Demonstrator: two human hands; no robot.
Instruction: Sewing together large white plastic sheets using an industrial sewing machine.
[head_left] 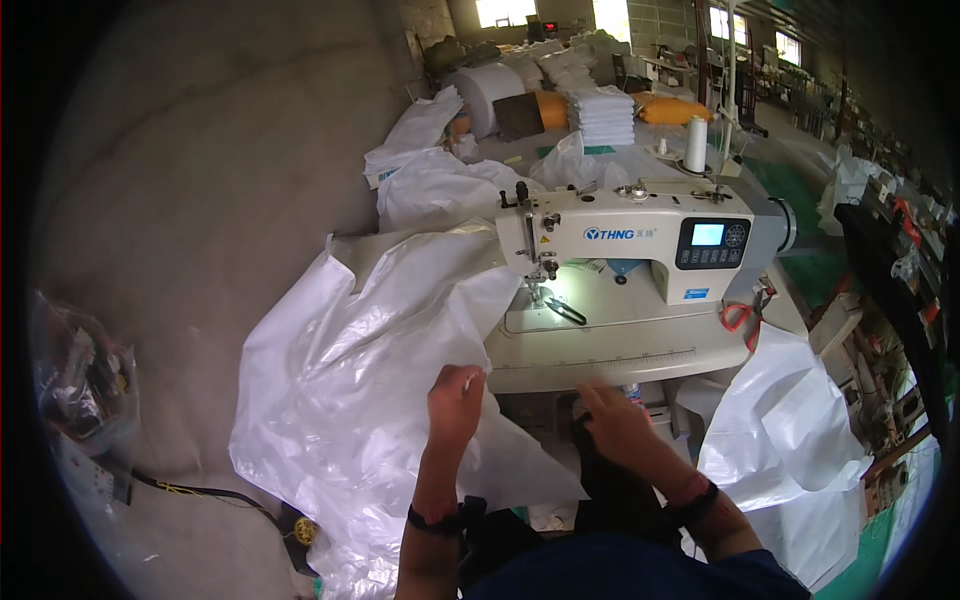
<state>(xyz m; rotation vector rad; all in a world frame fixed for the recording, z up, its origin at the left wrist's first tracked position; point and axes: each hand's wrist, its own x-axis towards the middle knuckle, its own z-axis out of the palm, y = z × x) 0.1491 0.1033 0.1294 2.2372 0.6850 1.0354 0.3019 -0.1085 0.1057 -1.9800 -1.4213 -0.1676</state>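
**Drawing the white sheeting toward the sewing machine**

We sit in front of an industrial sewing machine, cream-coloured, with a small lit display on its head. Our left hand is clenched on the edge of a large white plastic sheet, which spills off the left side of the machine table and down toward the floor. Our right hand lies just below the table's front edge, fingers spread and loose, grasping nothing that we can make out; what it touches is hidden.

To do this well, we judge that the gripped edge should be kept flat and taut as it is brought up to the needle area, with the bulk of the sheet supported so its weight does not drag the edge askew. The free hand would best come up beside the other to steady the material.

On the table, dark snips lie just right of the needle, and orange-handled scissors hang at the table's right end. A white thread cone stands behind the machine. More white sheeting lies to the right of the table, and folded white stacks sit beyond the machine. The room is a long workshop with a bare concrete floor to the left of the machine.
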